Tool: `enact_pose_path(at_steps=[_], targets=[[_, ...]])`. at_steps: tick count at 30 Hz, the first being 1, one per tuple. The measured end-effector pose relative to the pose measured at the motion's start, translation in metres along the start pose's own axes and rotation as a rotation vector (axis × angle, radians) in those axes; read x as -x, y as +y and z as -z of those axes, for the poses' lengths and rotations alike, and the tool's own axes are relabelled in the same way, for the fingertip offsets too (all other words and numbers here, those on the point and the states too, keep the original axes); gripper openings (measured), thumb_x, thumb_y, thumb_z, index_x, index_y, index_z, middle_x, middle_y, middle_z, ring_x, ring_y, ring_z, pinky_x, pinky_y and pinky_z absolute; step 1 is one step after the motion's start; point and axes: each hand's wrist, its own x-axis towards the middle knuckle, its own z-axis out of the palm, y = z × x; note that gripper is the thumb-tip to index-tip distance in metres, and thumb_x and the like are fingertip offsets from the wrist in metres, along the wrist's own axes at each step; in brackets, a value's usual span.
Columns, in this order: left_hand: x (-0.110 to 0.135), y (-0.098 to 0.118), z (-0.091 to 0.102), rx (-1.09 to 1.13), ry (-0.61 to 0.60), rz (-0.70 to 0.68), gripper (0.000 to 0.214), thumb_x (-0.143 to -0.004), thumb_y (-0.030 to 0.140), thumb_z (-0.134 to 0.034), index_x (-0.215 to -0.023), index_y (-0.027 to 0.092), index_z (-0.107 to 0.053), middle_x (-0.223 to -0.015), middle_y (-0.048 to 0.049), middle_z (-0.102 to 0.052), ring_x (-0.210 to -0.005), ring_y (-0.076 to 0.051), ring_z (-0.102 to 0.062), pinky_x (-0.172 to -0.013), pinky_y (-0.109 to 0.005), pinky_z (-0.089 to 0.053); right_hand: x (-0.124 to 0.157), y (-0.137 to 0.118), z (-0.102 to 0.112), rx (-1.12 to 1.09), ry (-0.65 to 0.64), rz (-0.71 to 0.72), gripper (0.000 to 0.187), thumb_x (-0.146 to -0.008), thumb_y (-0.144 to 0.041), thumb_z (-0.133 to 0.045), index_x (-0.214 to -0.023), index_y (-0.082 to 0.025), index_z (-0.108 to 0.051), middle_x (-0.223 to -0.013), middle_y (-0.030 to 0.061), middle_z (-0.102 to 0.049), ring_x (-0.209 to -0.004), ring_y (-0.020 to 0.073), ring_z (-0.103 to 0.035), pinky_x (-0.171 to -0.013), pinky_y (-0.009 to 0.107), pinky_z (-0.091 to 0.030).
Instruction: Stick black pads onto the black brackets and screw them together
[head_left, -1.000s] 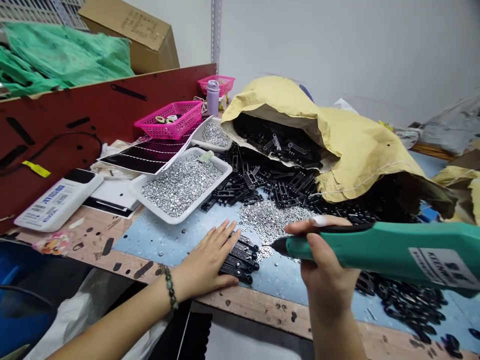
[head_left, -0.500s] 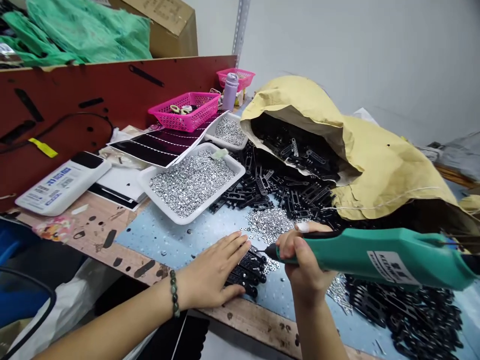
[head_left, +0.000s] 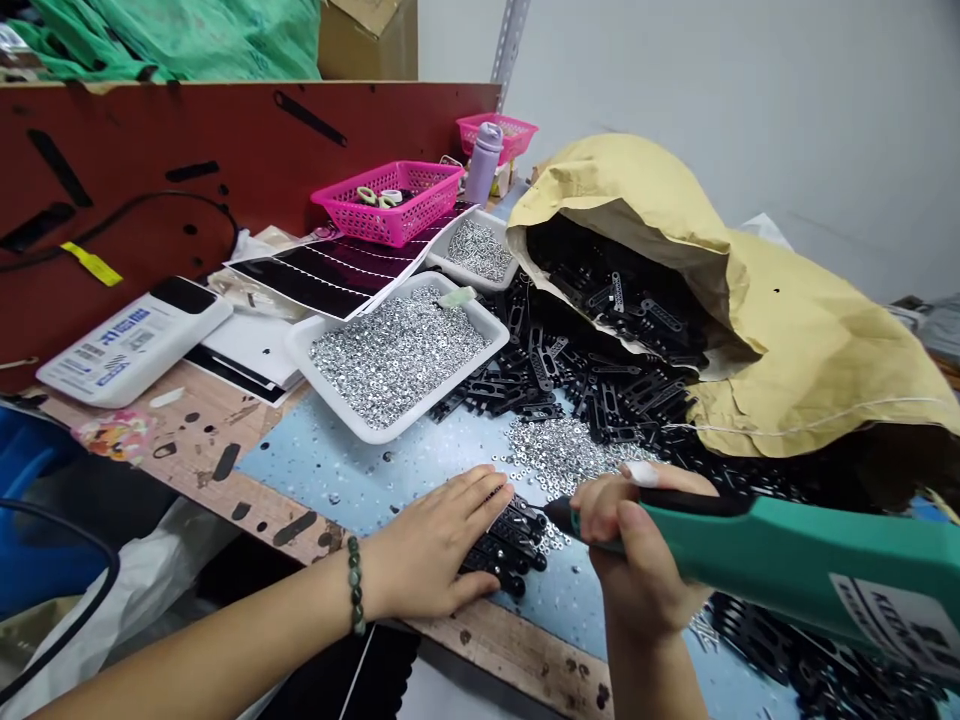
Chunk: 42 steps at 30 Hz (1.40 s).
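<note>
Pressing down with fingers spread flat, the left hand (head_left: pixel 442 545) pins the black strips (head_left: pixel 517 540) near the tabletop (head_left: pixel 360 480) edge. The right hand (head_left: pixel 637 575) grips the green screwdriver (head_left: pixel 787 565). The strips look light, stiff and slippery, best held from above.

A pale grey wall (head_left: pixel 712 90) backs the workbench (head_left: pixel 187 440); a red-brown board (head_left: pixel 150 140) stands left.

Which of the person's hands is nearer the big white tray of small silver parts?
Left. The left hand lies flat on black parts in front of the tray; the right hand, gripping the green tool, is farther to its right.
</note>
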Motion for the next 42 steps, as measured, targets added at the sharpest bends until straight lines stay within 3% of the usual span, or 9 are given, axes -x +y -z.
enact_pose_path(at_steps=[10,16,21,31,36,42], targets=[[-0.001,-0.001,-0.004,-0.037,-0.017,0.000,0.081,-0.084,0.041,-0.058,-0.148,0.015,-0.016,-0.152,-0.0154,-0.024,-0.140,-0.033,-0.018,-0.113,-0.048,-0.026,-0.003,0.010,-0.007,-0.008,-0.047,-0.063,0.014,-0.085,-0.013,-0.056,-0.096,-0.022,-0.052,-0.055,-0.0082,-0.049,-0.045,0.0088,-0.047,-0.050,0.026,-0.041],[-0.001,-0.001,-0.002,-0.027,-0.005,-0.011,0.079,-0.084,0.043,-0.057,-0.147,0.016,-0.018,-0.151,-0.0146,-0.027,-0.140,-0.032,-0.021,-0.112,-0.046,-0.027,0.002,-0.008,-0.005,0.006,-0.013,0.025,0.021,-0.084,-0.011,-0.052,-0.102,-0.021,-0.053,-0.056,-0.0075,-0.051,-0.046,0.0097,-0.049,-0.055,0.029,-0.044],[-0.002,0.000,-0.001,-0.025,-0.012,-0.004,0.078,-0.084,0.042,-0.058,-0.147,0.016,-0.019,-0.150,-0.0151,-0.028,-0.140,-0.032,-0.021,-0.111,-0.047,-0.028,0.006,-0.017,-0.002,0.017,-0.029,-0.014,0.019,-0.084,-0.014,-0.052,-0.101,-0.022,-0.053,-0.055,-0.0080,-0.050,-0.045,0.0101,-0.048,-0.054,0.030,-0.044],[-0.002,0.001,-0.001,-0.027,0.019,-0.043,0.078,-0.082,0.040,-0.061,-0.145,0.015,-0.022,-0.148,-0.0159,-0.032,-0.139,-0.032,-0.023,-0.112,-0.046,-0.028,0.009,0.002,-0.013,0.055,-0.099,-0.060,0.011,-0.086,-0.017,-0.054,-0.094,-0.022,-0.049,-0.053,-0.0091,-0.046,-0.042,0.0088,-0.044,-0.046,0.025,-0.039],[-0.002,0.001,-0.002,-0.023,0.036,-0.036,0.075,-0.084,0.044,-0.058,-0.145,0.017,-0.022,-0.148,-0.0157,-0.032,-0.138,-0.033,-0.024,-0.110,-0.047,-0.029,0.013,-0.014,-0.012,0.068,-0.082,-0.020,0.021,-0.087,-0.017,-0.051,-0.107,-0.023,-0.051,-0.054,-0.0083,-0.048,-0.044,0.0109,-0.048,-0.052,0.030,-0.042],[-0.002,0.002,0.000,-0.036,0.033,-0.036,0.074,-0.084,0.045,-0.059,-0.143,0.014,-0.027,-0.146,-0.0167,-0.035,-0.137,-0.032,-0.026,-0.111,-0.045,-0.028,0.020,-0.032,-0.015,0.008,-0.122,-0.015,0.016,-0.085,-0.020,-0.050,-0.101,-0.023,-0.052,-0.053,-0.0086,-0.046,-0.041,0.0099,-0.045,-0.049,0.030,-0.042]])
